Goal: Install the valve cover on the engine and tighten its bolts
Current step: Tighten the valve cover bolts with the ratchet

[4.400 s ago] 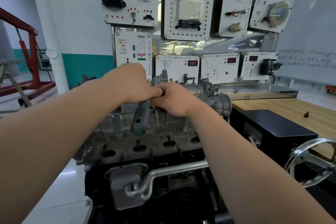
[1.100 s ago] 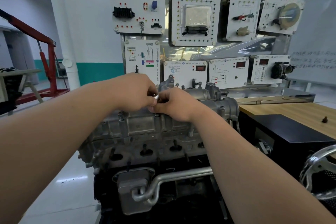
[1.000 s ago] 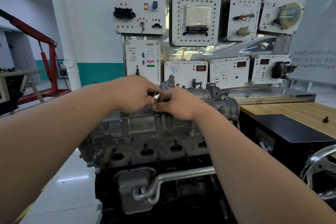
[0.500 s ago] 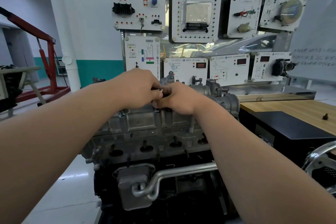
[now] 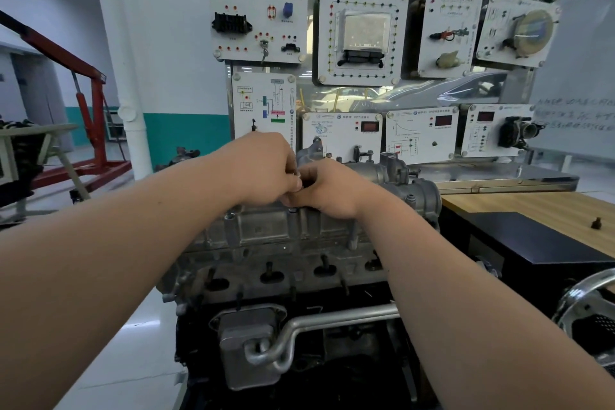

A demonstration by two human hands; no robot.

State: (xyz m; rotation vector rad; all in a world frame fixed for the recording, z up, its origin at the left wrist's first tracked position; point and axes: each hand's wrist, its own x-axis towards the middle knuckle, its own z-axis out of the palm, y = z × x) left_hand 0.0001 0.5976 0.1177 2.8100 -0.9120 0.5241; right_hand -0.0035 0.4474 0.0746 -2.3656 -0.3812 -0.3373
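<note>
Both my hands meet on top of the engine [image 5: 283, 276]. My left hand [image 5: 263, 170] is curled up tight, and its finger and thumb pinch a small shiny metal piece [image 5: 298, 174] that is round and bright like a coin edge. My right hand [image 5: 329, 190] is curled too and its fingertips touch the same spot, but I cannot tell if it holds the piece or only leans on it. Right under my hands sits the valve cover [image 5: 266, 230] — a long grey lid of dull, bumpy metal with thick ribs that run up and down its front. It lies flat along the top of the engine. A bolt [image 5: 229, 217] stands up at its front edge near my left wrist. Below the cover the engine has a row of dark holes, and lower down it turns black. A silver box with round corners [image 5: 246, 343] is fixed there, and a smooth bent pipe [image 5: 332, 318] loops out of it. To my right is a wooden counter [image 5: 532, 206] with pale stripes — a flat black box [image 5: 532, 243] lies on it, and one tiny dark bolt [image 5: 597, 222] stands alone on the wood.
</note>
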